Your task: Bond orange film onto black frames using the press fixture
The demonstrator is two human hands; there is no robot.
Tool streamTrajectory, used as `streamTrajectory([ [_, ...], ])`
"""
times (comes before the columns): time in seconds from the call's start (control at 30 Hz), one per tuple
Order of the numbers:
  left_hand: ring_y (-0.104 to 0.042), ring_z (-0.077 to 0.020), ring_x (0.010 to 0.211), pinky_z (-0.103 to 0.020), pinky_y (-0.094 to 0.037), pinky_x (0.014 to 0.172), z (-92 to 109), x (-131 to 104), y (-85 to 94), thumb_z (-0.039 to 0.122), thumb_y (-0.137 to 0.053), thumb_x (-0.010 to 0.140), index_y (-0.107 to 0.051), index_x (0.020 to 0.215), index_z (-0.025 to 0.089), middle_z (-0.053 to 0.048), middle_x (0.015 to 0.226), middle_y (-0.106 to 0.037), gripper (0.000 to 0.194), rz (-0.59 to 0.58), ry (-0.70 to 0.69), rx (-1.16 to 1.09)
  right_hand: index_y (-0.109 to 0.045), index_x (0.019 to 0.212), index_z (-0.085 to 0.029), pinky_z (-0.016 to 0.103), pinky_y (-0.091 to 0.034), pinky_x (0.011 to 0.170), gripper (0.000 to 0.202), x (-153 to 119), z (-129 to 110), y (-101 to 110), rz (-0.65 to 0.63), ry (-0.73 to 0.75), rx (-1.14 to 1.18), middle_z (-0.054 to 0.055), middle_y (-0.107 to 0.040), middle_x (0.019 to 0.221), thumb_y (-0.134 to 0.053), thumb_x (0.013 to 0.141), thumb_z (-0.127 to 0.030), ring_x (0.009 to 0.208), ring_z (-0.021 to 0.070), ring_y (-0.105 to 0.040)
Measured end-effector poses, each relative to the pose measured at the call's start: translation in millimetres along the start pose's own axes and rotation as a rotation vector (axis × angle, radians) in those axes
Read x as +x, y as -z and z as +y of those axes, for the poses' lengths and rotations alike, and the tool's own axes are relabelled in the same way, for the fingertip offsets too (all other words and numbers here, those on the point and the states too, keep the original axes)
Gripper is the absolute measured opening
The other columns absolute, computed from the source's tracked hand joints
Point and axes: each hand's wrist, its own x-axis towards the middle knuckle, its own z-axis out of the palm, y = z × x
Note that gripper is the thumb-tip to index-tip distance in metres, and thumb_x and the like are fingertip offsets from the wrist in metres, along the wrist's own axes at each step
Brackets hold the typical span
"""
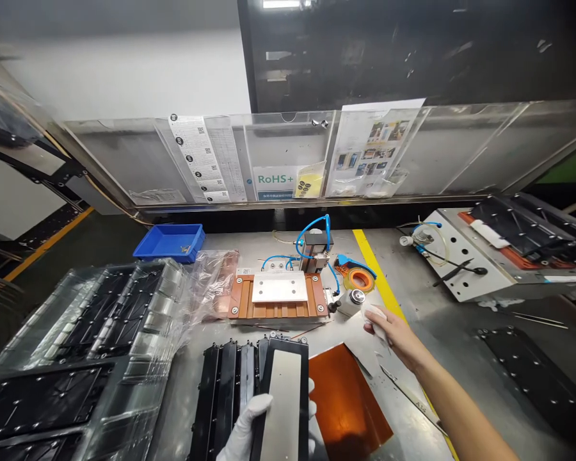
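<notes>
My left hand [249, 426], in a white glove, grips a black rectangular part [283, 400] with a pale metal strip down its face, thumb on the left edge and fingertips round the right. My bare right hand [386, 330] pinches a white cloth [373, 320] just beside a small white bottle with a metal top [356, 298]. Several similar black parts [228, 390] lie side by side left of the held one. An orange-brown sheet [348, 403] lies to its right.
A copper-coloured fixture [278, 307] with blue air hoses stands ahead. Clear trays of black parts [115, 314] fill the left, near a blue bin [169, 243]. Orange tape [360, 278], tweezers [408, 394] and a white-sided fixture [465, 272] are rightward.
</notes>
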Motion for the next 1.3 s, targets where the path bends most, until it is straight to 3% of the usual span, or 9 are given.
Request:
streamTrajectory([
  [0.1, -0.068, -0.0241, 0.097, -0.033, -0.049, 0.089, 1, 1, -0.7, 0.046, -0.061, 0.085, -0.066, 0.126, 0.010, -0.014, 0.114, -0.072, 0.055, -0.006, 0.015, -0.012, -0.066, 0.104, -0.017, 0.047, -0.048, 0.090, 0.028, 19, 11, 8, 0.134, 0.130, -0.261, 0.005, -0.065, 0.099, -0.065, 0.089, -0.041, 0.088, 0.0222, -0.063],
  [0.23, -0.068, -0.0275, 0.104, -0.036, -0.047, 0.095, 3, 5, 3.1, 0.050, -0.063, 0.083, -0.060, 0.134, 0.016, -0.014, 0.117, -0.071, 0.061, -0.023, 0.027, 0.017, -0.066, 0.114, -0.019, 0.050, -0.042, 0.097, 0.024, 30, 22, 5, 0.234, 0.298, -0.559, 0.009, -0.059, 0.120, -0.058, 0.094, -0.028, 0.108, 0.0265, -0.056],
  [0.43, -0.068, -0.0321, 0.104, -0.042, -0.048, 0.097, 4, 9, 5.4, 0.061, -0.063, 0.080, -0.062, 0.132, 0.017, -0.015, 0.114, -0.072, 0.068, -0.007, 0.003, 0.003, -0.068, 0.121, -0.022, 0.047, -0.043, 0.087, 0.053, 31, 28, -3, 0.250, 0.406, -0.888, 0.013, -0.062, 0.119, -0.039, 0.083, 0.001, 0.105, 0.0312, -0.057],
  [0.63, -0.067, -0.0342, 0.108, -0.044, -0.050, 0.099, 3, 8, -0.4, 0.066, -0.064, 0.074, -0.061, 0.134, 0.024, -0.012, 0.111, -0.074, 0.073, 0.019, -0.032, 0.039, -0.068, 0.124, -0.023, 0.042, -0.043, 0.080, 0.061, 31, 31, -2, 0.271, 0.450, -1.066, 0.015, -0.062, 0.120, -0.035, 0.080, 0.003, 0.101, 0.0327, -0.058],
  [0.8, -0.066, -0.0355, 0.109, -0.044, -0.051, 0.098, 1, 11, 2.9, 0.067, -0.063, 0.074, -0.061, 0.134, 0.022, -0.012, 0.111, -0.074, 0.075, 0.033, -0.044, 0.053, -0.067, 0.126, -0.024, 0.040, -0.042, 0.080, 0.060, 30, 31, -3, 0.273, 0.463, -1.112, 0.016, -0.061, 0.119, -0.033, 0.083, 0.001, 0.101, 0.0315, -0.057],
  [0.97, -0.062, -0.0405, 0.116, -0.053, -0.049, 0.099, -2, 1, 18.3, 0.052, -0.069, 0.074, -0.060, 0.134, 0.024, -0.012, 0.114, -0.073, 0.067, 0.066, -0.126, 0.099, -0.069, 0.122, -0.020, 0.044, -0.043, 0.075, 0.058, 31, 25, -4, 0.281, 0.472, -1.070, 0.019, -0.061, 0.114, -0.032, 0.082, 0.000, 0.095, 0.0341, -0.059],
  [1.1, -0.056, -0.0394, 0.126, -0.050, -0.042, 0.108, -4, -22, 32.0, 0.038, -0.076, 0.070, -0.066, 0.125, 0.026, -0.011, 0.114, -0.074, 0.057, 0.129, -0.218, 0.127, -0.070, 0.120, -0.017, 0.048, -0.047, 0.076, 0.053, 6, 10, -37, 0.239, 0.553, -0.965, 0.020, -0.060, 0.110, -0.032, 0.084, -0.005, 0.094, 0.0355, -0.060],
  [1.23, -0.054, -0.0364, 0.128, -0.041, -0.039, 0.112, -6, -39, 37.7, 0.034, -0.075, 0.073, -0.069, 0.122, 0.026, -0.008, 0.116, -0.074, 0.050, 0.187, -0.275, 0.166, -0.059, 0.135, -0.032, 0.040, -0.053, 0.085, 0.065, -56, -16, -97, 0.019, 0.751, -0.838, 0.010, -0.062, 0.117, -0.033, 0.084, -0.002, 0.101, 0.0257, -0.062],
  [1.3, -0.055, -0.0350, 0.127, -0.044, -0.041, 0.111, -7, -41, 37.2, 0.039, -0.071, 0.078, -0.067, 0.125, 0.024, -0.008, 0.121, -0.072, 0.048, 0.210, -0.275, 0.167, -0.058, 0.136, -0.031, 0.039, -0.055, 0.083, 0.059, -84, -31, -122, -0.051, 0.879, -0.738, 0.010, -0.062, 0.116, -0.037, 0.087, -0.005, 0.101, 0.0257, -0.062],
])
